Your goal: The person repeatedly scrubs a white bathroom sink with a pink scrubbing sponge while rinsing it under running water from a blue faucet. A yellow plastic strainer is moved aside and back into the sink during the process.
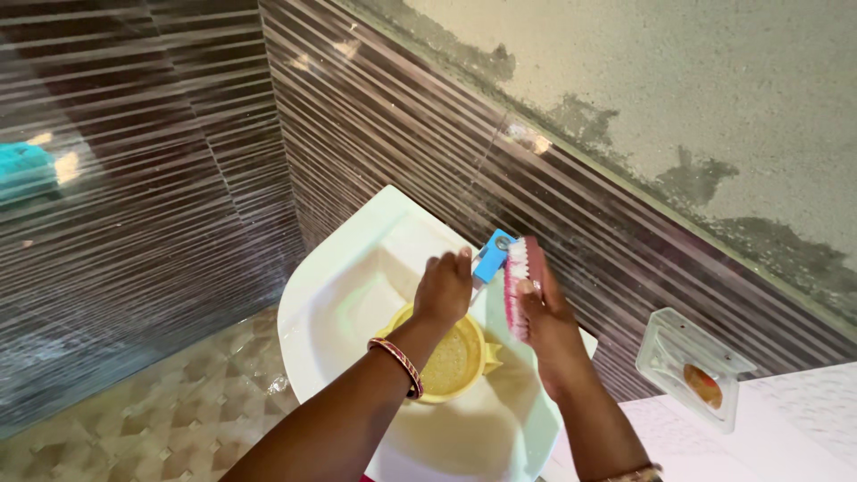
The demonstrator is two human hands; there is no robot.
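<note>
Two forearms enter from the lower edge, the left one ringed by a red-and-gold bangle (399,361), and meet above a white corner washbasin (330,295) fixed where two striped brown tiled walls (393,116) join. Left hand (444,287) reaches to the blue tap handle (492,254) at the basin's back rim, fingers curled loosely and touching it, apparently placed there to control the water; whether they grip it fully cannot be told. Right hand (541,308) is closed around a pink scrubbing brush (518,284), held on edge with its white bristles facing left, just beside the tap. Directly below both hands, a yellow bowl (449,357) with a small spout sits in the basin, under the tap. At right, a clear wall-mounted soap dish (692,364) holds an orange soap piece, well apart from the hands. Patterned beige floor tiles (161,411) lie below.
</note>
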